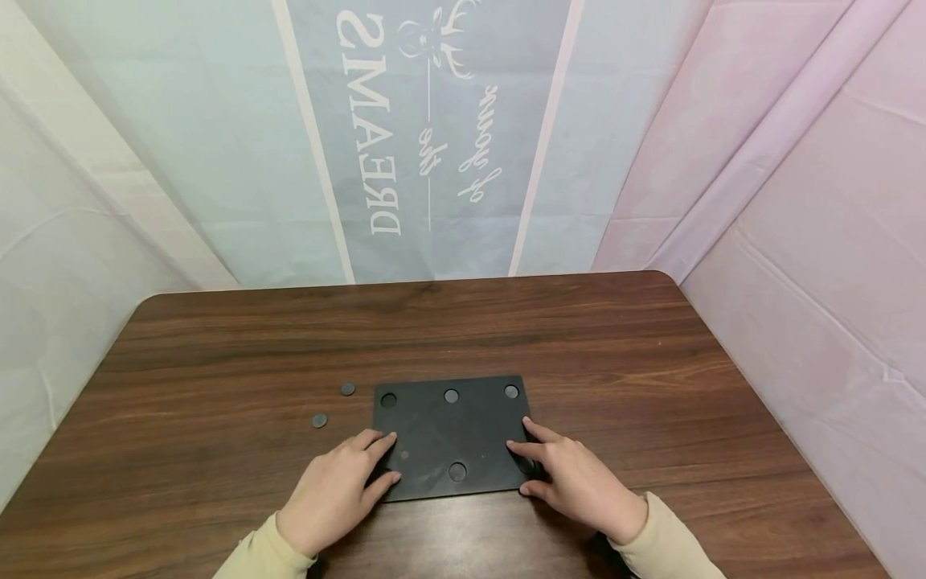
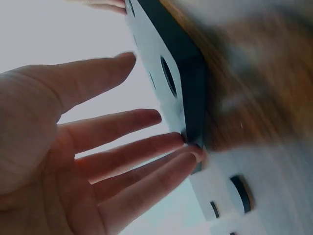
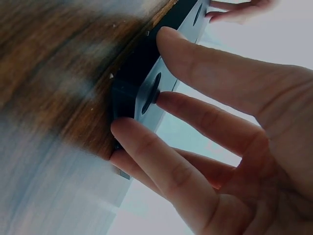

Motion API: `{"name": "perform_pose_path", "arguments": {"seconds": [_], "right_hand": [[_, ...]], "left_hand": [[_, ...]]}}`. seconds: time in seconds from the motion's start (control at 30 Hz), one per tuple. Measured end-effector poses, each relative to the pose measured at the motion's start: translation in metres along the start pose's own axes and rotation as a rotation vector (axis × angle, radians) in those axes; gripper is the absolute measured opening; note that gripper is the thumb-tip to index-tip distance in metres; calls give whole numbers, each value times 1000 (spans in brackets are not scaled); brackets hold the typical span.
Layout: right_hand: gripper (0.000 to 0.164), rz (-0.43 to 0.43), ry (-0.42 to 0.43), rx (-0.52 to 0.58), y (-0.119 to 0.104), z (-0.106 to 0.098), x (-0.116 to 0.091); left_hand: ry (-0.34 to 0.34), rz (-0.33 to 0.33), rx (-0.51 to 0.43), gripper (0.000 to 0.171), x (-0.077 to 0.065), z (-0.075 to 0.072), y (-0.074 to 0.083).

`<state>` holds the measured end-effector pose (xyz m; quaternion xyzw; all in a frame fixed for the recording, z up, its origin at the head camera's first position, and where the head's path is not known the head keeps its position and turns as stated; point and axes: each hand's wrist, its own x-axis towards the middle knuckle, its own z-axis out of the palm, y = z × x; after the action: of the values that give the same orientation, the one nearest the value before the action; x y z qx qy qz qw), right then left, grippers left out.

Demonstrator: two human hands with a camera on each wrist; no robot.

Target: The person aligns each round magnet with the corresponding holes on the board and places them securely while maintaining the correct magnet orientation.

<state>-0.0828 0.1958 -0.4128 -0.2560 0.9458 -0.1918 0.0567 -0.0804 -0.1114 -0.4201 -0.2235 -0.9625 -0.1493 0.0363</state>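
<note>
A black rectangular board [image 1: 452, 434] with round recesses lies on the table near its front. Grey discs show in the top middle recess and the top right recess; the top left recess looks dark. My left hand [image 1: 334, 488] rests at the board's left side, fingers extended, their tips touching its edge in the left wrist view. My right hand [image 1: 579, 486] is at the near right corner, thumb against the front edge and another finger at the right side. Its index fingertip touches beside a corner recess in the right wrist view; that recess is partly hidden from above.
Two loose grey discs, one farther back [image 1: 349, 389] and one nearer [image 1: 320, 420], lie left of the board on the brown wooden table [image 1: 615, 346]. Behind the table hangs a printed cloth [image 1: 448, 145], and pale cloth walls stand at both sides.
</note>
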Motion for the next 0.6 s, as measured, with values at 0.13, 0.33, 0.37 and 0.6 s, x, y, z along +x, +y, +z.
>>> {"name": "perform_pose_path", "arguments": {"seconds": [0.13, 0.33, 0.37, 0.6], "right_hand": [[49, 7, -3, 3, -1, 0, 1], [49, 3, -4, 1, -1, -1, 1], [49, 4, -3, 1, -1, -1, 1], [49, 7, 0, -6, 0, 0, 2]], "left_hand": [[17, -6, -3, 40, 5, -3, -7], [-2, -15, -59, 40, 9, -6, -16], [-7, -18, -71, 40, 9, -7, -17], [-8, -48, -62, 40, 13, -7, -23]]}}
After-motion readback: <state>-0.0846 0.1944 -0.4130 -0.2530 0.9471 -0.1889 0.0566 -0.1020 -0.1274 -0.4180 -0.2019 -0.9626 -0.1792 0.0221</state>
